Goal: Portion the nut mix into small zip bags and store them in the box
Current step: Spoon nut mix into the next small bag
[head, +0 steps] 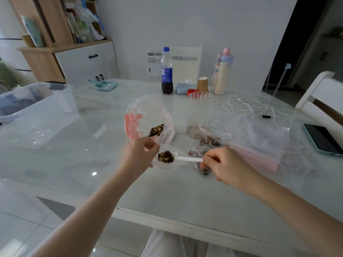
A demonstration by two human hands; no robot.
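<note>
Left hand [143, 152] pinches small zip bag [168, 158] open. Right hand [220, 164] grips spoon [187, 159], nut mix [165, 156] heaped at bag mouth. Box [37, 108] far left.

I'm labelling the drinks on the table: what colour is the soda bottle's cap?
Blue. The soda bottle has a blue cap and blue label, seen in the head view.
</note>
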